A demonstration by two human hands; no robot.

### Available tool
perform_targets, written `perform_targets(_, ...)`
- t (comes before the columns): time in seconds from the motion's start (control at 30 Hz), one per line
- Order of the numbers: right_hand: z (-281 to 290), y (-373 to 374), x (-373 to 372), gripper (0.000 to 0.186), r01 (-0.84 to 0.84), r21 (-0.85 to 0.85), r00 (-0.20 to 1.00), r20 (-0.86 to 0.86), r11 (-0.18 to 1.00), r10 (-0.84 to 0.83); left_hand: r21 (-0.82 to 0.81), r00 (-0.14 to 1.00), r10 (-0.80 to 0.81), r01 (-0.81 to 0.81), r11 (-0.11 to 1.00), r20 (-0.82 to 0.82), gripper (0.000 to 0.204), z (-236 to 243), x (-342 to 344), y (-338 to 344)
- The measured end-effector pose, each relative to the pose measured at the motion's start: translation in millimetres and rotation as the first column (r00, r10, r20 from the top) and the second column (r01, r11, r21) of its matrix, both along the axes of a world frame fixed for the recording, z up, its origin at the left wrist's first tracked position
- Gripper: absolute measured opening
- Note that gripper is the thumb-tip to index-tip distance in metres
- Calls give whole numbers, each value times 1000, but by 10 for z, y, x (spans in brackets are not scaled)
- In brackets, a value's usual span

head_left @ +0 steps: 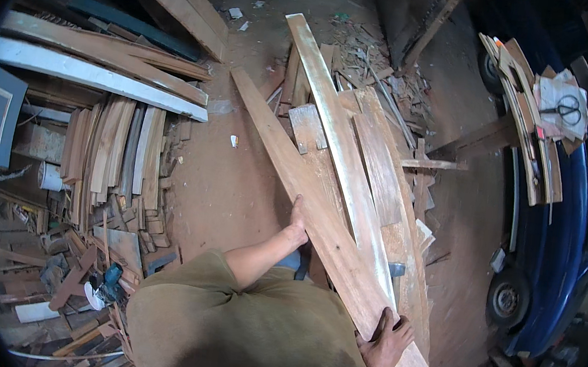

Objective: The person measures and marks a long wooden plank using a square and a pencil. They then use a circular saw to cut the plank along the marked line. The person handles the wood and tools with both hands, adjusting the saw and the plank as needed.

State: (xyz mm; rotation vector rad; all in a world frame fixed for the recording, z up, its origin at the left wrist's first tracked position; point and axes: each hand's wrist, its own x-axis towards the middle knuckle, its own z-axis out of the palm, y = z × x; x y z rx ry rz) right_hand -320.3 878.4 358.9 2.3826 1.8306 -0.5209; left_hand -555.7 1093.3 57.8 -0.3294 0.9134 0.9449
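A long brown wooden plank [325, 230] slants in front of me, from the upper left down to the lower right. My left hand [298, 221] grips its left edge near the middle, with most of the fingers hidden beneath the wood. Close to the near end, my right hand [386, 342] is closed on the same plank, fingers bent over its face. Just right of the plank lies a long board with a whitish face [336, 127]. Under both is a bench of rough boards [409, 278], with a short wood piece [378, 167] on top.
Stacked timber [115, 147] and a white beam [97, 77] stand at left, above scrap wood [75, 289] and a teal power tool [112, 280]. Offcuts litter the floor beyond the bench. At right are a blue car [551, 261] and thin boards holding scissors [565, 110].
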Motion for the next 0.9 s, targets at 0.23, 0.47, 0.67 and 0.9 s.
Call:
perform_targets(0.23, 1065, -282, 251, 96, 69, -46, 993, 95, 997, -65, 101, 965, -238, 250, 963, -110, 99, 622, 113, -446)
perform_targets(0.47, 892, -917, 405, 94, 83, -87, 986, 154, 993, -69, 149, 974, -123, 153, 977, -193, 105, -607, -506, 61)
perform_targets(0.67, 373, -1522, 631, 91, 136, -23, 991, 20, 990, -135, -64, 924, -303, 297, 953, -233, 103, -976, -452, -43)
perform_targets(0.9, -223, -3235, 1222, 112, 240, -65, 971, 15, 969, -239, -182, 909, -372, 340, 923, -188, 97, -356, -25, -841)
